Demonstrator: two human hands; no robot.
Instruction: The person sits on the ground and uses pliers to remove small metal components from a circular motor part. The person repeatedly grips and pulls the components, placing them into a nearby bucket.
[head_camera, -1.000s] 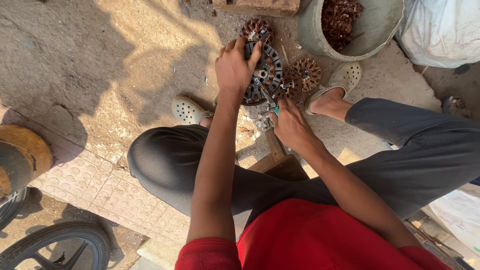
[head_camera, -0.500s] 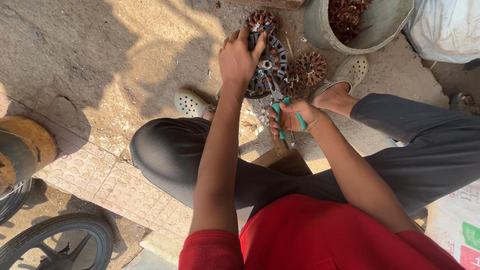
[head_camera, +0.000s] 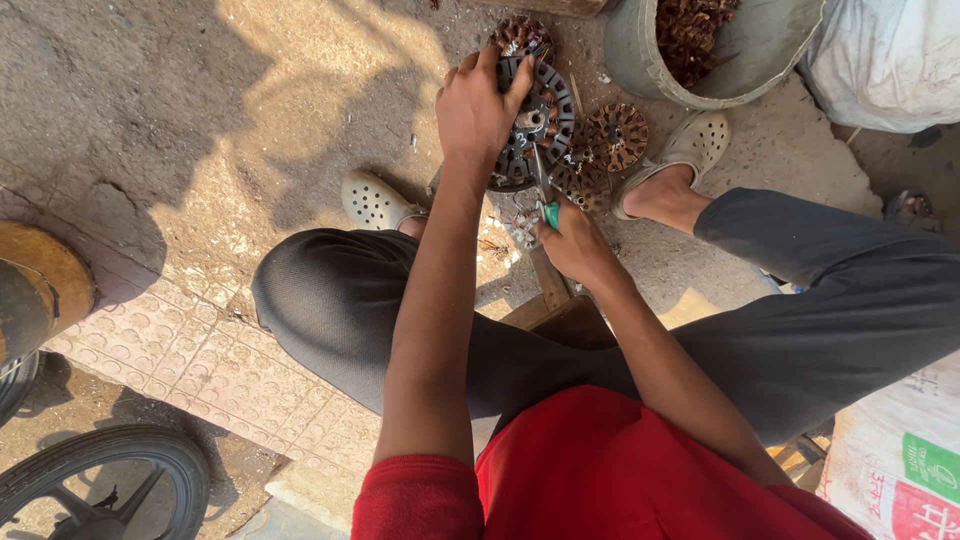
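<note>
The left hand presses spread fingers on a dark motor stator lying on the ground beside the bucket. The right hand grips green-handled pliers, tips in the stator. A slip could nick the left fingers.

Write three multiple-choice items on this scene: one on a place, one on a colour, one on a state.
1. Where does the left hand rest?
A. on the round metal core
B. on the tyre
C. on the sack

2. What colour are the handles of the pliers in the right hand?
A. red
B. green
C. yellow

3. How is the grey tub at the top?
A. upside down
B. lidded
C. open, with brown scrap inside

Answers:
1 A, the palm and fingers press on top of the dark core.
2 B, a green grip shows at the fist.
3 C, its rim is open and brownish pieces lie inside.
</note>
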